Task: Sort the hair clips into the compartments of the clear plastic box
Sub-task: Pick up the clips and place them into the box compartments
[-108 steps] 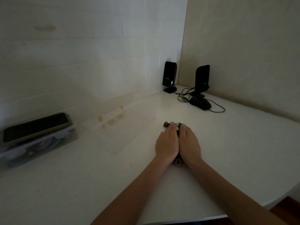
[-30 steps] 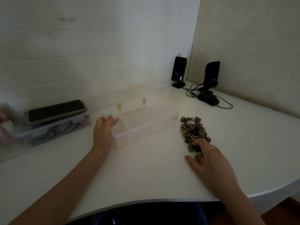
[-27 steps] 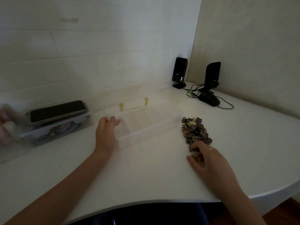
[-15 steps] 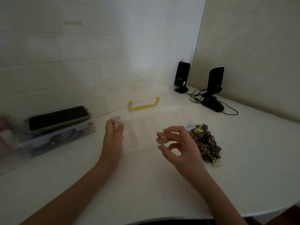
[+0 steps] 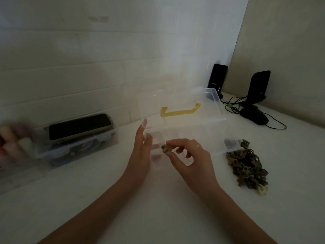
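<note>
- Head view: the clear plastic box [image 5: 184, 136] sits open on the white table [image 5: 158, 208], lid raised, yellow handle [image 5: 179, 112] showing through it.
- The left hand [image 5: 140, 152] rests straight-fingered against the box's left end, steadying it.
- The right hand [image 5: 188, 155] pinches one small brown hair clip [image 5: 165, 148] between thumb and fingertips, over the box's left compartments.
- The remaining clips [image 5: 248, 168] lie heaped on the table just right of the box; one dark item, possibly a clip, shows in the rightmost compartment.
- The clips look light, stiff and prone to tangle; each is best pinched by its body and lifted singly.
- The thin box would probably slide, so bracing it helps.
</note>
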